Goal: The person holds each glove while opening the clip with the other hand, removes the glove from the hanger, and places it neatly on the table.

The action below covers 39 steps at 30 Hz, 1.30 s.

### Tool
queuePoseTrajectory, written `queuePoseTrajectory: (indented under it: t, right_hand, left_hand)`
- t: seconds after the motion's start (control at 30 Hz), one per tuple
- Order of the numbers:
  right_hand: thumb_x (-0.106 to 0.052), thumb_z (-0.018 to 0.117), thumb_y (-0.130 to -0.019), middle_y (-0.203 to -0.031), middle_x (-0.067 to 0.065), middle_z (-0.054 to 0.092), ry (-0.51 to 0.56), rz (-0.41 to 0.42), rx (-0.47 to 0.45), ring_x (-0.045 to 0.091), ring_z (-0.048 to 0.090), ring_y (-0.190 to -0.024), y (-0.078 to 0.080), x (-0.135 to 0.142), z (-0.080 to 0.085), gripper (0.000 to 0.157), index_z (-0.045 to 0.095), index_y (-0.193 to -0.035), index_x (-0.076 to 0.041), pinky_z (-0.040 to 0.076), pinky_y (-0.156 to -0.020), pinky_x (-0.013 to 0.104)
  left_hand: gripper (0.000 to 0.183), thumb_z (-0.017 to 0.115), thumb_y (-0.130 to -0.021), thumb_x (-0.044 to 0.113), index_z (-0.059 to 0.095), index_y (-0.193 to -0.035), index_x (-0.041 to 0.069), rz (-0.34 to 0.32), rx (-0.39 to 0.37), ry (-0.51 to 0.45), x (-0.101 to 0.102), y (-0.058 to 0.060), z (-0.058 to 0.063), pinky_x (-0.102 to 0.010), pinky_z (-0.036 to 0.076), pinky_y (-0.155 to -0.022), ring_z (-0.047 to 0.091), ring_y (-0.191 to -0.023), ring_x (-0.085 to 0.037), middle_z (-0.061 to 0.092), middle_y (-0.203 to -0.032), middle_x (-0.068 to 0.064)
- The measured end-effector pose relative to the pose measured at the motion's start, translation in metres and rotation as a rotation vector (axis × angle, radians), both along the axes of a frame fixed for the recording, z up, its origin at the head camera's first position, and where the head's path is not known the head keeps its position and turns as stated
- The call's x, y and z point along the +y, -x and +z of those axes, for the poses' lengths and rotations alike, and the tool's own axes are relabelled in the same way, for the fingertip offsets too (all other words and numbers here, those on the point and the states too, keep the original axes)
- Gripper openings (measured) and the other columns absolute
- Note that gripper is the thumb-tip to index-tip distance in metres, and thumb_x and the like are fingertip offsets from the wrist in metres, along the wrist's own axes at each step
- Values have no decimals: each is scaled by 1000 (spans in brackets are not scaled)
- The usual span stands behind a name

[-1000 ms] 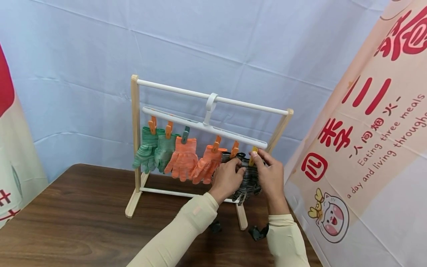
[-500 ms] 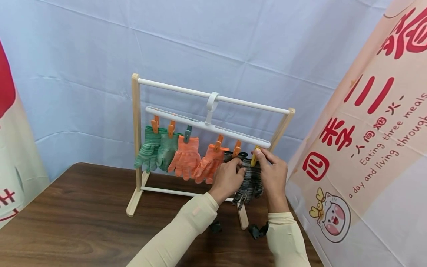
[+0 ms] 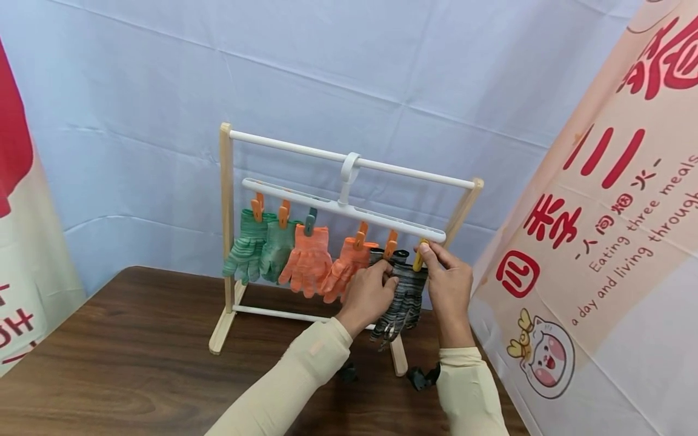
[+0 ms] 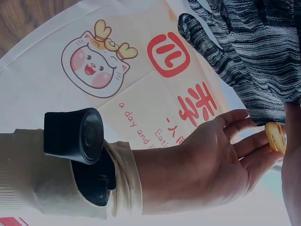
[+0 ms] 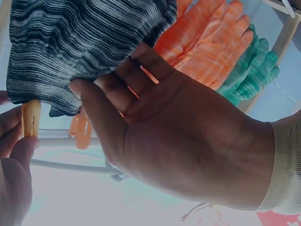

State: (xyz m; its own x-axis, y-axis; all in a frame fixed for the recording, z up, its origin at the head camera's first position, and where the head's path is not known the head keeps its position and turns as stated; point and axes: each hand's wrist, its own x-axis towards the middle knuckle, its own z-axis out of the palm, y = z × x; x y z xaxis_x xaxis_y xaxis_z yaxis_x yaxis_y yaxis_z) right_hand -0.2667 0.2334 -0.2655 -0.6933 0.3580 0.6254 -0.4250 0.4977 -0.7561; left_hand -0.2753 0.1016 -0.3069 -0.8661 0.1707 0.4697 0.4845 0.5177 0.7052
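Observation:
A black-and-grey striped knit glove (image 3: 406, 297) hangs at the right end of the white hanger (image 3: 392, 224). My right hand (image 3: 449, 284) pinches a yellow clothespin (image 3: 418, 257) just under the bar, at the glove's cuff corner. My left hand (image 3: 368, 297) holds that glove near its cuff, with the thumb on the knit in the right wrist view. Partly behind the left hand, a second striped glove (image 3: 376, 257) hangs beside an orange clothespin (image 3: 390, 244). In the left wrist view the yellow clothespin (image 4: 275, 137) touches the cuff edge, and my right fingers surround it.
Two orange gloves (image 3: 306, 260) and two green gloves (image 3: 248, 248) hang from clothespins further left. A wooden rack (image 3: 226, 212) with white rods carries the hanger on the brown table (image 3: 136, 363). A printed cloth (image 3: 589, 272) borders the right side.
The striped glove's fingers have swung slightly left and the glove hangs flatter. My right hand keeps its pinch on the yellow clothespin; my left hand has barely moved.

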Motion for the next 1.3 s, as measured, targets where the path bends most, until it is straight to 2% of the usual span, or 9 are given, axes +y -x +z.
queuePoseTrajectory:
  t: [0.47, 0.83, 1.1, 1.3]
  right_hand:
    - [-44, 65, -81, -103, 0, 68, 4, -11, -29, 9, 57, -102, 1, 0, -2, 34, 75, -94, -14, 43, -83, 34]
    - [-44, 65, -82, -101, 0, 68, 10, -30, -51, 7, 57, -99, 1, 0, 0, 33, 74, -95, -15, 39, -74, 23]
    - [-44, 64, -82, -104, 1, 67, 7, -22, -49, 8, 56, -104, 0, 0, 0, 32, 74, -96, -16, 40, -78, 29]
    - [-42, 64, -83, -104, 1, 67, -3, -30, -39, 8, 56, -103, -1, -1, -1, 32, 74, -96, -14, 39, -76, 26]
  left_hand:
    - [14, 56, -91, 26, 61, -100, 16, 0, 50, -6, -15, -4, -6, -22, 40, -50, 48, -52, -2, 57, -72, 11]
    - [14, 56, -91, 27, 62, -100, 17, 8, 52, -22, -24, -5, -6, -22, 41, -52, 50, -55, -2, 56, -71, 12]
    - [15, 56, -92, 27, 62, -101, 17, 26, 55, -17, -33, -9, -6, -23, 40, -48, 48, -51, -2, 55, -70, 12]
    - [16, 55, -92, 27, 62, -101, 16, 23, 48, -25, -41, -11, -6, -23, 39, -49, 47, -50, -4, 53, -68, 12]
